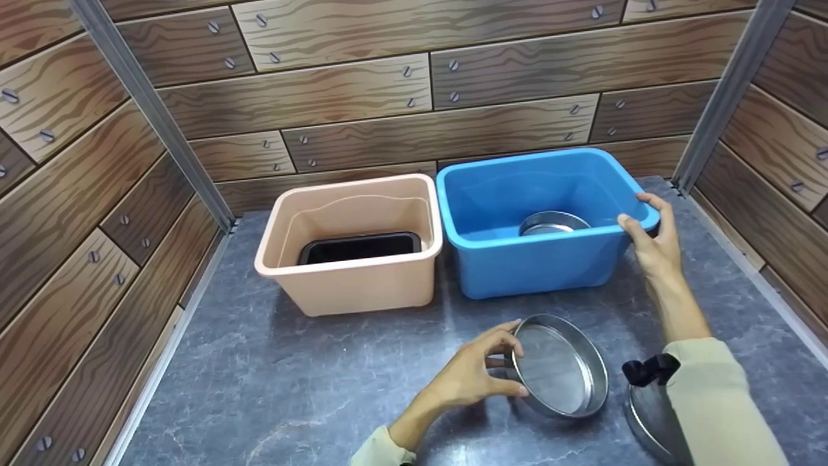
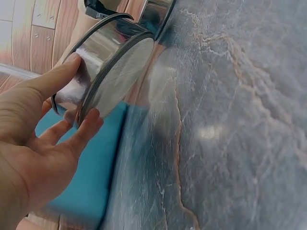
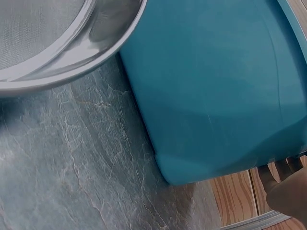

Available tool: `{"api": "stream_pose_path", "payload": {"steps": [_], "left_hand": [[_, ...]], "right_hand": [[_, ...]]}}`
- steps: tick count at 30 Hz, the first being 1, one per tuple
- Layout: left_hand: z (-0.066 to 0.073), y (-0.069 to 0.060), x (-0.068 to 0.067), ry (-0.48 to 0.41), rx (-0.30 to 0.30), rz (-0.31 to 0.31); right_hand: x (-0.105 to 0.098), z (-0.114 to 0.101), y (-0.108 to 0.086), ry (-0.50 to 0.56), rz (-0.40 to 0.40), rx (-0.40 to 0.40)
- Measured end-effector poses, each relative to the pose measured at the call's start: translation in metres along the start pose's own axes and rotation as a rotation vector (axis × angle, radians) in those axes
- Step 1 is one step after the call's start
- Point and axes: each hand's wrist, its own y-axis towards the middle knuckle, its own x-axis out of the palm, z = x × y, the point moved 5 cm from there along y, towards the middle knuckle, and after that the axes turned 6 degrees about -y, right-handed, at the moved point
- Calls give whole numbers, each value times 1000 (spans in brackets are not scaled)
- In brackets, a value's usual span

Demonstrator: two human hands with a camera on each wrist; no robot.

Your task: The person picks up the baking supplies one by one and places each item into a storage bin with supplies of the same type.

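My left hand (image 1: pixel 475 369) grips a round metal sieve (image 1: pixel 595 369) by its left rim, thumb on one side and fingers on the other. The sieve is tilted and held off the table, its fine mesh facing partly up; in the left wrist view the mesh underside (image 2: pixel 120 76) shows. My right hand (image 1: pixel 656 243) holds the right front corner of the blue bin (image 1: pixel 537 265), thumb at the rim and fingers along the outer side wall. Inside that bin lies another round metal sieve (image 1: pixel 556 220), partly hidden by the front wall.
A peach bin (image 1: pixel 369 288) with a black container (image 1: pixel 362 247) inside stands left of the blue one. Another round metal piece (image 1: pixel 650 424) lies on the grey marbled table, partly under my right forearm. Wood-patterned walls (image 1: pixel 362 116) enclose the back and sides.
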Motion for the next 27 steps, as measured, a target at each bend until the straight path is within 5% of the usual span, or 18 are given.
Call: {"api": "stream_pose_path", "payload": {"steps": [15,27], "left_hand": [[6,-1,-12,-203,-6,15],[18,-4,-31,-250,57,58]], "right_hand": [[1,6,0,47,3,26],[1,4,3,67,3,1]]}}
